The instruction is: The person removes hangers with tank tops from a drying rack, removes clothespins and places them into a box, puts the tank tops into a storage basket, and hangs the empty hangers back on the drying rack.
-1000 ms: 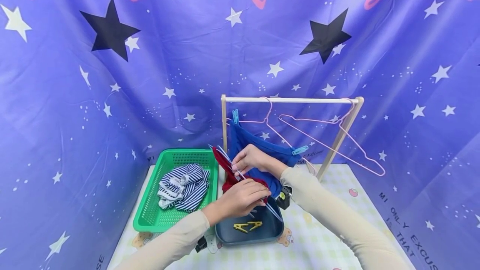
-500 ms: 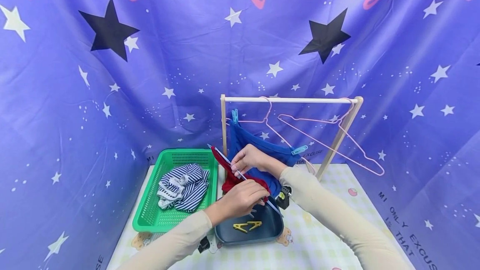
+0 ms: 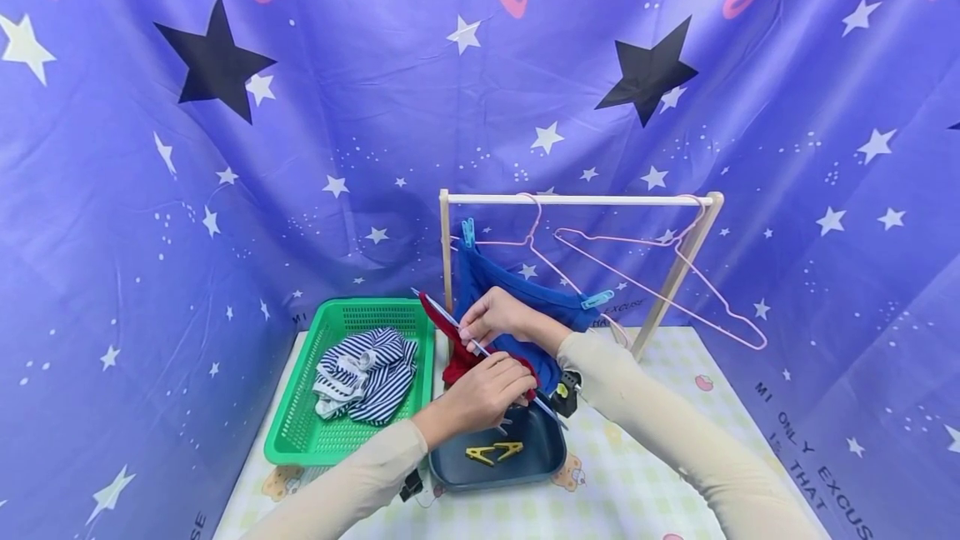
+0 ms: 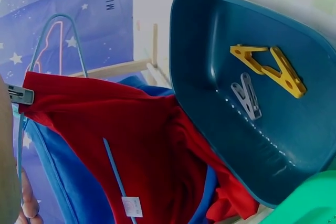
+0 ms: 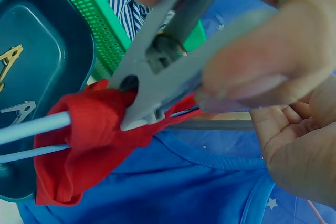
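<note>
A: Hands, quick?

B: Left hand (image 3: 480,394), centre of the head view, is pinching a grey clip (image 5: 170,80) over one end of the red garment (image 4: 121,114). Right hand (image 3: 495,317), just above it in frame, is pinching the pale blue hanger (image 5: 37,127) partway along.

A: Where's the red garment sitting?

B: Mid-frame in the head view, just right of the green basket (image 3: 272,432), draping off the slanting hanger in front of the blue garment (image 3: 476,282). In the left wrist view its loose part is trailing toward lower centre, beside the tray (image 4: 310,124).

A: Is the clip biting wire or only cloth?

B: Can't tell — bunched folds are hiding it in the right wrist view.

A: So what could be going wrong?

B: If it's catching cloth alone, I'd expect the garment to be slipping once the left hand lets go. The hanger is dipping toward lower right, so a loosening right hand could be letting everything slide that way. Also, the trailing part could be snagging the tray's edge — maybe jolting the yellow clips (image 4: 286,74) inside.
</note>
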Demonstrator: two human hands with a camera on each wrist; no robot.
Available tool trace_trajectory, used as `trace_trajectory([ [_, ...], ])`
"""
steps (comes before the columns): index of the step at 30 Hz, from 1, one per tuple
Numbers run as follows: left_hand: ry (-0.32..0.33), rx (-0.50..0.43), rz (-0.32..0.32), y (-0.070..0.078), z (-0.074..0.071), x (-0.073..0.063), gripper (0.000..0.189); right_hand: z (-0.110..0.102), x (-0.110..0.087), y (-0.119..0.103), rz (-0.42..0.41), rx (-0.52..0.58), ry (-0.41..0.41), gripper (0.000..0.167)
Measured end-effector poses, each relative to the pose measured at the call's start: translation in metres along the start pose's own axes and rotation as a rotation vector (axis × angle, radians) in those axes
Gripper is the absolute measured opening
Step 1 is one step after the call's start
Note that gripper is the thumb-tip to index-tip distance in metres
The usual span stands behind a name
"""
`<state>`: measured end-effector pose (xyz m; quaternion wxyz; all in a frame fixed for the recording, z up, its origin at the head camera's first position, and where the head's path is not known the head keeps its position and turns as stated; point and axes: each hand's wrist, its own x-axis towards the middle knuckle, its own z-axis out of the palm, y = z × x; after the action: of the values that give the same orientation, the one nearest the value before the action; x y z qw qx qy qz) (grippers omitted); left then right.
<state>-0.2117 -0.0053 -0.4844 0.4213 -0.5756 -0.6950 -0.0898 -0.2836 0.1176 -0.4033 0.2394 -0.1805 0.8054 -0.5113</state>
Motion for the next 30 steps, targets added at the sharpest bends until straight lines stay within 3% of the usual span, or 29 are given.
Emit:
trace_trajectory([
  [4, 0.002, -0.022, -0.009, -0.0016, 0.0014, 0.0015, 0.011, 0.0, -0.0003, -0.0006, -0.012, -0.017, 0.001, 0.009],
  [12, 0.005, -0.05, -0.034, -0.0022, 0.0024, 0.0038, 0.005, -0.0006, -0.001, -0.0013, -0.005, -0.036, 0.002, 0.007],
  [21, 0.053, -0.11, -0.078, -0.0018, 0.0054, 0.0018, 0.013, -0.0003, -0.001, 0.0001, -0.001, -0.048, 0.001, 0.007],
  [30, 0.115, -0.102, -0.089, -0.0002, 0.0077, 0.0001, 0.025, -0.0008, -0.0014, 0.0034, -0.044, -0.058, 0.004, 0.009],
])
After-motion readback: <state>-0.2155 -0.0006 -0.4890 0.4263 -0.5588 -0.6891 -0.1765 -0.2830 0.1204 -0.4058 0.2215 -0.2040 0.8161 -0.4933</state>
